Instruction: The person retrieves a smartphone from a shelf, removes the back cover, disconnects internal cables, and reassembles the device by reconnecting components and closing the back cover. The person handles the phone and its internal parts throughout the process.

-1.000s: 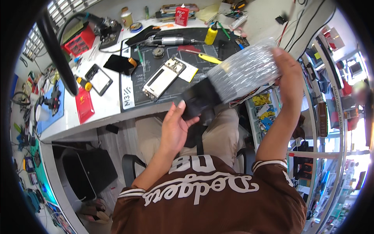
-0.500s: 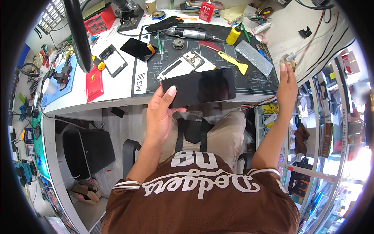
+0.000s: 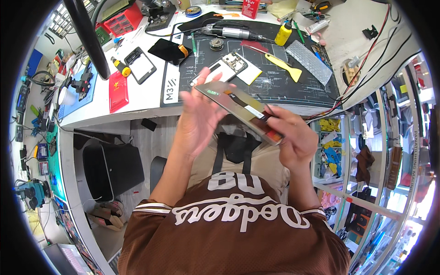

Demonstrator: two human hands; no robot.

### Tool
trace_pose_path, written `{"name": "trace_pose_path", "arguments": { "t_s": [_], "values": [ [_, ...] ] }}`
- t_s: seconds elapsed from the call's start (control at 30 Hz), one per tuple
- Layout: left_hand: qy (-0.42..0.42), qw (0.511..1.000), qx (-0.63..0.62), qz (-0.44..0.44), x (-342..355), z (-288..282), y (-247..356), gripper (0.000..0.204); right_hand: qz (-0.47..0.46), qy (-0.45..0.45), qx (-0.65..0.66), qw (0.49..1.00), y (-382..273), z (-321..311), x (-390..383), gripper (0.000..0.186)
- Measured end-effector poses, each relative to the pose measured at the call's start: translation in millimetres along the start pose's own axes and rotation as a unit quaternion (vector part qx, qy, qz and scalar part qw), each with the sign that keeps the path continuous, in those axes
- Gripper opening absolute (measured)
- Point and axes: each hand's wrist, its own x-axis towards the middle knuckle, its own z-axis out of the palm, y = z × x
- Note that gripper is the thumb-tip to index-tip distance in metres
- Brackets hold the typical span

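Observation:
In front of my chest, my right hand (image 3: pixel 297 136) grips the lower right end of a phone screen panel (image 3: pixel 239 109). The panel is tilted, and its grey metallic back with a flex cable and a small white label faces up. My left hand (image 3: pixel 198 120) is open beside the panel's other end, fingers stretched and partly behind it; whether they touch it I cannot tell. Beyond the panel, a phone with its inner board showing (image 3: pixel 233 63) lies on the black work mat (image 3: pixel 293 94), next to a white and yellow pad (image 3: pixel 251 73).
A yellow spatula (image 3: pixel 285 68), bubble wrap (image 3: pixel 310 63), a yellow bottle (image 3: pixel 283 34) and a rotary tool (image 3: pixel 231 33) lie or stand on the mat. Leftward are a phone frame (image 3: pixel 140 66), a dark screen (image 3: pixel 167 51) and a red packet (image 3: pixel 119 93). A black lamp arm (image 3: pixel 89 36) hangs above.
The screen panel was in my left hand, dark glass showing. It has turned over to its back and is now in my right hand, which came in from the right. My left hand has opened.

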Motion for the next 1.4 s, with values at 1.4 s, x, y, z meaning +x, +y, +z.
{"name": "trace_pose_path", "arguments": {
  "t_s": [1.4],
  "values": [
    [-0.139,0.857,0.436,0.235,-27,18,-10,0.040,0.274,0.021,0.400,0.875,3,17,-16,0.066]
  ]
}}
